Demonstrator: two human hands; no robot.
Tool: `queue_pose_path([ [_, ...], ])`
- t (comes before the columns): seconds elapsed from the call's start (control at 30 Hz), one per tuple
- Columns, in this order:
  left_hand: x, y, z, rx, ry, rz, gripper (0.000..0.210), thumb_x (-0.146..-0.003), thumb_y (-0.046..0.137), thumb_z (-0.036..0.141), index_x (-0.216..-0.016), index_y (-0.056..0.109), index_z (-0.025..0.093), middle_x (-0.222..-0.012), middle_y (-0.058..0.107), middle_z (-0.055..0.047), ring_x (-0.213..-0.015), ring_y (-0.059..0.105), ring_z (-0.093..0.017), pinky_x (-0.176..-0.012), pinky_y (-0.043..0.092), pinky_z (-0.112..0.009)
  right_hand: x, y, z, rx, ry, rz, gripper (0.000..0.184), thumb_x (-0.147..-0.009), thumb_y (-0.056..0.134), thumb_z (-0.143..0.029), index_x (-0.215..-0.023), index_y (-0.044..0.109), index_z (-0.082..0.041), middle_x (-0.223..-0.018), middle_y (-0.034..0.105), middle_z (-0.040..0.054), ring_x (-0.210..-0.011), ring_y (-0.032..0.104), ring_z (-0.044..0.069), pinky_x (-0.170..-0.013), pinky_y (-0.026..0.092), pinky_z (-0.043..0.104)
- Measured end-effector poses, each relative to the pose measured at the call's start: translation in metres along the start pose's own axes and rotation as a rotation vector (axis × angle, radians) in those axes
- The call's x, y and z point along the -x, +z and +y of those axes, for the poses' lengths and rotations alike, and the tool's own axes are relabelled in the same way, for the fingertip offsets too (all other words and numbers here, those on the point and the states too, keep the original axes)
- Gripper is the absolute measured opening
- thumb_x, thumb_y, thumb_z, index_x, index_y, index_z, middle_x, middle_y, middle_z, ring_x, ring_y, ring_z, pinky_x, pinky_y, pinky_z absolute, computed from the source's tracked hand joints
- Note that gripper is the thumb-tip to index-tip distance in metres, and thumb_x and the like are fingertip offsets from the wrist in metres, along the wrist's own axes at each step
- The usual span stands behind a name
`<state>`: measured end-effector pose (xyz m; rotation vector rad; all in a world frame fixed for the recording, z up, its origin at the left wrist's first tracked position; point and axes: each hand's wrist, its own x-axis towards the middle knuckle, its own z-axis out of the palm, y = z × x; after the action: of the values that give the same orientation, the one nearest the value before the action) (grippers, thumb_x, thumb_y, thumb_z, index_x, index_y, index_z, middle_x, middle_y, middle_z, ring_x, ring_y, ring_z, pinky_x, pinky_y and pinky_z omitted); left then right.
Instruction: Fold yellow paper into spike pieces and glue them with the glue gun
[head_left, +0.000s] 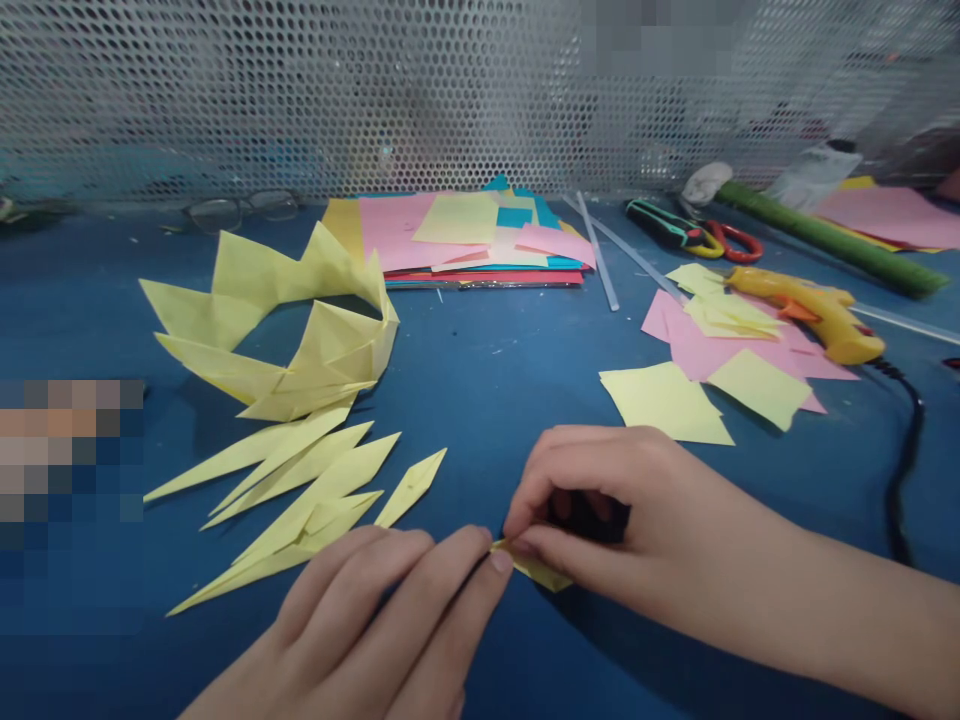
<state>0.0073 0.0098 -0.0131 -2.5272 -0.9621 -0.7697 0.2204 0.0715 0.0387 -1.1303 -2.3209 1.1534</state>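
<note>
At the frame's lower centre, a small folded paper, pale yellow and partly covered, is pinched by the right hand between thumb and forefinger; the left hand touches its left end, grip unclear.

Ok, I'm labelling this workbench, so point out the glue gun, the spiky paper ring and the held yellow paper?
Glue gun [823, 310]: head view, on its yellow body.
Spiky paper ring [322, 347]: head view, on its near wall.
Held yellow paper [549, 575]: head view, on its exposed part.
</note>
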Motion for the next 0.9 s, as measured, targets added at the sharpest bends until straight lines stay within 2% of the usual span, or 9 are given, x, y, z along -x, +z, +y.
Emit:
queue_pose_path([
  [0.13,0.000,0.002,0.001,0.008,-0.017,-0.002,0.030,-0.093,0.037,0.021,-0.112,0.060,0.021,-0.117,0.058,0.002,-0.096,0.052,-0.016,-0.102,0.030,-0.030,-0.003,-0.007,0.000,-0.028,0.057,-0.043,0.012,-0.084,0.062,-0.017,-0.086,0.073,-0.020,-0.080,0.069,-0.0015,-0.068,0.061,0.009,-0.061,0.047,0.017],
  [0.23,-0.001,0.003,0.002,0.014,-0.021,0.000,0.029,-0.093,0.038,0.022,-0.111,0.061,0.021,-0.116,0.059,0.002,-0.096,0.052,-0.015,-0.103,0.029,-0.029,-0.003,-0.013,0.001,-0.022,0.082,-0.057,0.017,-0.084,0.064,-0.021,-0.097,0.073,-0.022,-0.080,0.070,-0.0014,-0.066,0.062,0.010,-0.058,0.048,0.019],
  [0.37,0.000,0.002,0.000,0.011,-0.005,0.002,0.031,-0.091,0.038,0.020,-0.113,0.060,0.020,-0.116,0.060,0.001,-0.095,0.052,-0.016,-0.101,0.031,-0.031,-0.001,-0.015,0.002,-0.002,0.066,-0.108,0.013,-0.082,0.063,-0.016,-0.088,0.074,-0.019,-0.079,0.069,-0.0014,-0.067,0.062,0.010,-0.061,0.048,0.019],
  [0.47,0.001,0.001,-0.001,0.021,-0.002,0.000,0.030,-0.092,0.039,0.024,-0.112,0.061,0.021,-0.114,0.061,0.002,-0.095,0.053,-0.015,-0.099,0.033,-0.029,0.000,-0.012,0.001,0.016,0.044,-0.095,0.013,-0.081,0.061,-0.013,-0.082,0.072,-0.018,-0.078,0.067,-0.0019,-0.065,0.060,0.008,-0.058,0.046,0.017],
  [0.57,0.001,0.001,-0.001,0.017,0.003,-0.010,0.029,-0.092,0.041,0.024,-0.113,0.060,0.020,-0.114,0.061,0.002,-0.095,0.052,-0.016,-0.100,0.032,-0.030,0.000,-0.009,0.003,0.043,-0.044,-0.066,0.013,-0.079,0.060,-0.008,-0.080,0.070,-0.016,-0.076,0.064,-0.0019,-0.061,0.056,0.006,-0.055,0.044,0.015],
  [0.63,0.000,0.001,-0.001,0.011,0.013,-0.012,0.029,-0.091,0.042,0.022,-0.114,0.060,0.020,-0.115,0.061,0.002,-0.096,0.052,-0.015,-0.101,0.031,-0.030,-0.001,-0.009,0.005,0.084,-0.150,-0.065,0.014,-0.078,0.059,-0.004,-0.080,0.069,-0.014,-0.078,0.062,-0.0008,-0.065,0.056,0.006,-0.059,0.044,0.015],
  [0.77,-0.002,0.000,-0.002,0.010,0.035,0.004,0.029,-0.092,0.039,0.021,-0.113,0.060,0.020,-0.113,0.061,0.003,-0.094,0.052,-0.013,-0.106,0.029,-0.029,-0.001,-0.015,0.009,0.225,-0.386,-0.162,0.017,-0.089,0.052,-0.006,-0.088,0.068,-0.013,-0.088,0.062,0.0041,-0.081,0.057,0.010,-0.072,0.046,0.018],
  [0.9,-0.002,-0.003,-0.006,-0.034,0.151,-0.024,0.027,-0.092,0.041,0.022,-0.108,0.062,0.019,-0.121,0.058,0.001,-0.097,0.052,-0.013,-0.108,0.029,-0.032,0.001,-0.023,0.008,0.378,-0.506,-0.247,0.030,-0.097,0.039,-0.010,-0.093,0.069,-0.011,-0.090,0.063,0.0068,-0.083,0.055,0.013,-0.074,0.045,0.020],
])
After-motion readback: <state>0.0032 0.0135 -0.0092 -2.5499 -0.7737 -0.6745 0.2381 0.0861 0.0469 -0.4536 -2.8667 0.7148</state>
